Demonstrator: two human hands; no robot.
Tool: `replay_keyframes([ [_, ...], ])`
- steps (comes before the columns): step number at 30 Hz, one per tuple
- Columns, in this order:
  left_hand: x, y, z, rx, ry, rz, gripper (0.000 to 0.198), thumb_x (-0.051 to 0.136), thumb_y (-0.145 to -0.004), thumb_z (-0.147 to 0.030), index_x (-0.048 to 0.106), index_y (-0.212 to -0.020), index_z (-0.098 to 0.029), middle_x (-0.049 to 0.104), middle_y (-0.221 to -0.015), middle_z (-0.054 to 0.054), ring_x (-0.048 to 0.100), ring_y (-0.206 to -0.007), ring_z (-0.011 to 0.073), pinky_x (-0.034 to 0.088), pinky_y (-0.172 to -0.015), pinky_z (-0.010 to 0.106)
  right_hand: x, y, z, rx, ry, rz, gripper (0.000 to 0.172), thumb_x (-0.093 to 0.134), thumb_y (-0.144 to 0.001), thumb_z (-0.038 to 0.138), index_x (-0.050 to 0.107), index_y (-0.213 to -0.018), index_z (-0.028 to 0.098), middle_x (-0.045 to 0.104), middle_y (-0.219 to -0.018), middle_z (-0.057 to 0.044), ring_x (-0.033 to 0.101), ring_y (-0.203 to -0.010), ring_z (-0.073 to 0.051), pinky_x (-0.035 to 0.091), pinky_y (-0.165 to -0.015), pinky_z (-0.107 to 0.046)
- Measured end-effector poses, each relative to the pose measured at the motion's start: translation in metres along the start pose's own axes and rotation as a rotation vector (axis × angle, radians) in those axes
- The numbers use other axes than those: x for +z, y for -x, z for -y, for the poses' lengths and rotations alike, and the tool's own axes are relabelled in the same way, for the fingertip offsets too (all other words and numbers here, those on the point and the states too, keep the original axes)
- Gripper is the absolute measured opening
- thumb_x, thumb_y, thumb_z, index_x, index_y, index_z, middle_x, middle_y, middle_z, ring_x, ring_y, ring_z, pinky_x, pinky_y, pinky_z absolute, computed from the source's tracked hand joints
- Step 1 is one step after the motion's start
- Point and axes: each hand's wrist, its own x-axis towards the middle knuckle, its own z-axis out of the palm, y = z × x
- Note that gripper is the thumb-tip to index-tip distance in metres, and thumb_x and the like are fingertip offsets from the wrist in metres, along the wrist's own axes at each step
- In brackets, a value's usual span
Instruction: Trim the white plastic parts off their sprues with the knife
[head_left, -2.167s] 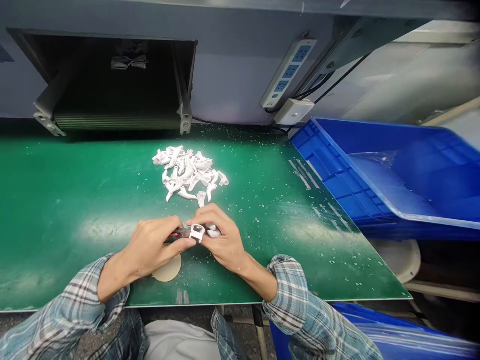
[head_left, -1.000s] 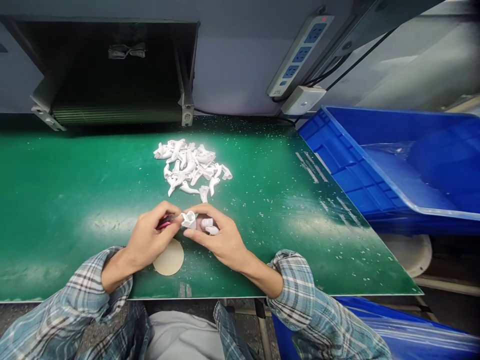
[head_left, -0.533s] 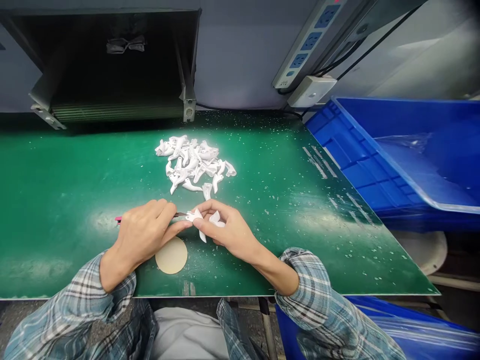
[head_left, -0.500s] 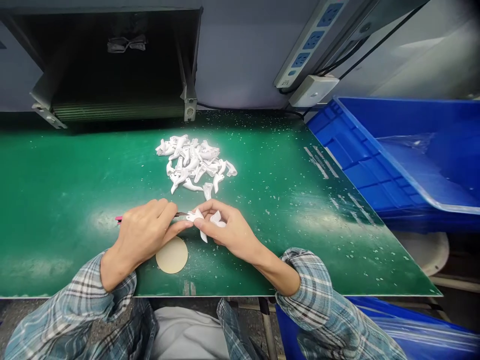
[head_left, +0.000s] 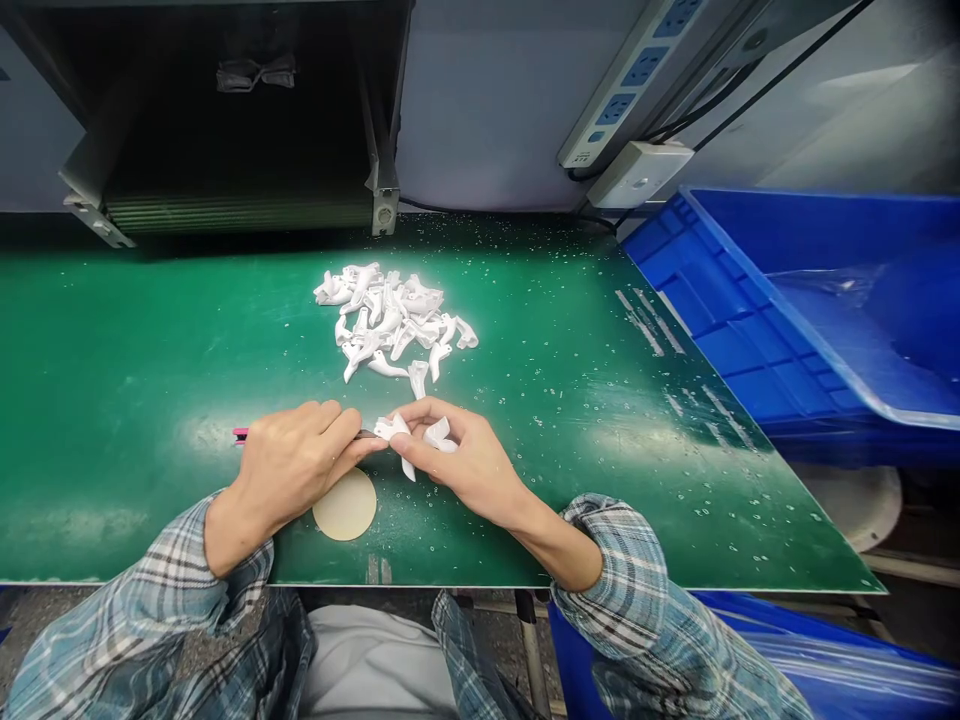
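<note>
My left hand (head_left: 300, 460) is wrapped round a thin tool with a pink end (head_left: 241, 436); its dark metal tip (head_left: 366, 434) reaches a white plastic piece (head_left: 391, 428). Fingers of my right hand (head_left: 469, 465) pinch that piece, and another white piece (head_left: 441, 436) rests in the same hand. A round cream disc (head_left: 345, 505) lies on the table just below my left hand. Beyond both hands sits a pile of small, curved white pieces (head_left: 390, 315).
The green table (head_left: 150, 340) carries small white specks. A conveyor opening (head_left: 240, 215) stands at the back left. Beside the table's right edge is a blue crate (head_left: 750, 330), and a power strip (head_left: 630, 85) runs along the back wall.
The view has shifted slightly. The metal tip now lies closer against the white piece, while both hands keep almost the same pose.
</note>
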Motion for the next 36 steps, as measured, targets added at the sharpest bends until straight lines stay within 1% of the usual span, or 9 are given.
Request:
replay_keyframes([
  [2,0.002,0.001,0.001,-0.016,0.109,0.000,0.046,0.047,-0.107,-0.051,0.056,-0.074,-0.020,0.057,-0.063,-0.001,0.048,-0.058,0.0143,0.026,-0.055,0.031,0.000,-0.001,-0.002,0.050,-0.088,0.013,0.035,0.081,-0.083,0.048,0.074,-0.101,0.019,0.056,-0.068,0.003,0.040,-0.054,-0.009,0.030,-0.046,-0.023],
  [5,0.003,0.000,0.001,-0.100,0.369,0.020,0.034,0.047,-0.108,-0.045,0.062,-0.092,-0.019,0.063,-0.075,0.000,0.054,-0.067,0.0147,0.037,-0.063,0.028,-0.001,-0.005,-0.003,0.163,-0.367,0.092,0.043,0.082,-0.083,0.051,0.074,-0.108,0.018,0.050,-0.068,0.004,0.035,-0.054,-0.008,0.025,-0.040,-0.018],
  [8,0.003,-0.002,-0.001,-0.111,0.523,0.000,0.030,0.037,-0.111,-0.030,0.063,-0.103,-0.018,0.065,-0.085,0.003,0.055,-0.077,0.0163,0.042,-0.074,0.029,-0.002,-0.008,-0.004,0.228,-0.619,0.150,0.041,0.084,-0.083,0.049,0.074,-0.106,0.017,0.047,-0.071,0.004,0.030,-0.056,-0.006,0.021,-0.039,-0.014],
  [10,0.004,-0.003,-0.004,-0.094,0.549,-0.013,0.027,0.040,-0.110,-0.025,0.065,-0.103,-0.018,0.063,-0.086,0.003,0.053,-0.078,0.0161,0.042,-0.075,0.029,-0.002,-0.009,-0.004,0.240,-0.700,0.154,0.038,0.085,-0.083,0.046,0.075,-0.104,0.016,0.047,-0.074,0.004,0.029,-0.057,-0.005,0.019,-0.039,-0.012],
  [15,0.007,0.001,-0.008,-0.076,0.594,0.007,0.016,0.053,-0.107,-0.027,0.066,-0.110,-0.018,0.059,-0.091,0.002,0.056,-0.077,0.0129,0.043,-0.070,0.026,-0.001,-0.009,-0.007,0.234,-0.730,0.129,0.033,0.087,-0.082,0.043,0.074,-0.093,0.015,0.048,-0.072,0.004,0.031,-0.057,-0.005,0.021,-0.039,-0.011],
  [20,0.008,0.003,-0.008,-0.107,0.623,0.068,0.019,0.052,-0.107,-0.029,0.067,-0.112,-0.019,0.058,-0.092,0.001,0.057,-0.074,0.0107,0.044,-0.069,0.025,0.000,-0.009,-0.011,0.221,-0.680,0.139,0.038,0.085,-0.083,0.047,0.076,-0.102,0.016,0.055,-0.073,0.002,0.038,-0.058,-0.006,0.031,-0.041,-0.012],
  [25,0.006,0.002,-0.006,-0.138,0.652,0.112,0.019,0.052,-0.107,-0.030,0.068,-0.111,-0.020,0.059,-0.090,0.000,0.059,-0.076,0.0113,0.045,-0.070,0.025,0.002,-0.009,-0.012,0.217,-0.685,0.130,0.039,0.085,-0.083,0.048,0.077,-0.103,0.016,0.056,-0.072,0.002,0.039,-0.057,-0.005,0.033,-0.041,-0.012],
  [29,0.008,0.002,-0.008,-0.127,0.556,0.069,0.021,0.051,-0.108,-0.033,0.068,-0.109,-0.020,0.060,-0.088,0.001,0.060,-0.073,0.0115,0.045,-0.067,0.025,0.004,-0.008,-0.014,0.221,-0.700,0.119,0.037,0.085,-0.084,0.047,0.077,-0.102,0.015,0.055,-0.070,0.003,0.038,-0.057,-0.005,0.033,-0.042,-0.011],
  [36,0.014,0.003,-0.004,-0.012,0.059,-0.261,0.013,0.056,-0.105,-0.027,0.065,-0.105,-0.016,0.068,-0.086,0.003,0.059,-0.069,0.0134,0.040,-0.061,0.027,0.010,-0.006,-0.017,0.234,-0.704,0.104,0.043,0.084,-0.084,0.051,0.078,-0.107,0.015,0.055,-0.071,0.002,0.038,-0.056,-0.006,0.036,-0.040,-0.011],
])
